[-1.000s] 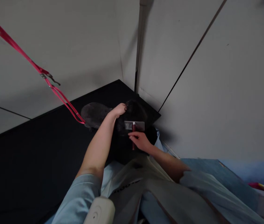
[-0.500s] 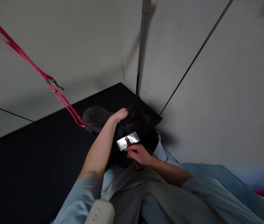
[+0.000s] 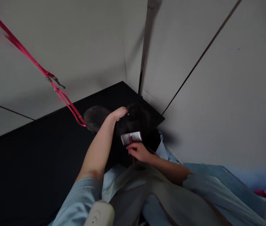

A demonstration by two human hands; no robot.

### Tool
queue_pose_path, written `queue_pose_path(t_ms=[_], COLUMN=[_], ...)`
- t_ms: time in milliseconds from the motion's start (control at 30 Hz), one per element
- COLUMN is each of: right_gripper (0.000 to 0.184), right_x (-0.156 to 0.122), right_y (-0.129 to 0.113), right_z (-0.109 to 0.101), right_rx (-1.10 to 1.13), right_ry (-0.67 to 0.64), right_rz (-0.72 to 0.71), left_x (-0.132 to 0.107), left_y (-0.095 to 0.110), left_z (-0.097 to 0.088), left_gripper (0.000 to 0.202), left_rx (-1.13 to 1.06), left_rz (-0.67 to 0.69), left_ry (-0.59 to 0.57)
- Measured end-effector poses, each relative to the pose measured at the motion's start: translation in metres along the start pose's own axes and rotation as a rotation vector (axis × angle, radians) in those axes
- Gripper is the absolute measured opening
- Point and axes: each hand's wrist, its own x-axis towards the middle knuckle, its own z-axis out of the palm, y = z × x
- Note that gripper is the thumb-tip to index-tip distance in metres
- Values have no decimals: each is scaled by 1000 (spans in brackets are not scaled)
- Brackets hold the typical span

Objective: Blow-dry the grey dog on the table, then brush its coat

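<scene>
The left hand (image 3: 122, 113), fingers curled, lies against a dark-furred animal (image 3: 137, 120) on the black table (image 3: 48, 163), but whether it has hold of fur I cannot tell. At 5 o'clock from it, the right hand (image 3: 138, 151) is folded round a red-handled brush (image 3: 133, 137), its metal head toward 12 o'clock, near the animal's 6 o'clock side. A pink strap (image 3: 33, 59) slants in from 10 o'clock to the animal's 9 o'clock end.

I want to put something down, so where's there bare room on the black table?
The black table looks free between the left forearm, red strap and wall. A narrow strip between the dark animal and the table's back corner seems free. It's crowded around the left hand, right hand and brush.
</scene>
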Motion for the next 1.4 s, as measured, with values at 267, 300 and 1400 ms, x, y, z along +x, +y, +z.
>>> queue_pose_path(t_ms=[267,300,1400], right_gripper=[35,35,34], right_x=[24,23,-14], right_y=[-49,-57,-53], right_z=[-85,-97,-49], right_rx=[-855,-932,-782], right_ry=[-121,-122,-168], right_rz=[-93,-46,-49], left_x=[2,1,15], left_y=[-8,-8,-26], left_z=[-12,-12,-11], left_gripper=[9,9,49], left_rx=[-63,-56,484], left_rz=[-10,-22,245], left_ry=[8,-8,-120])
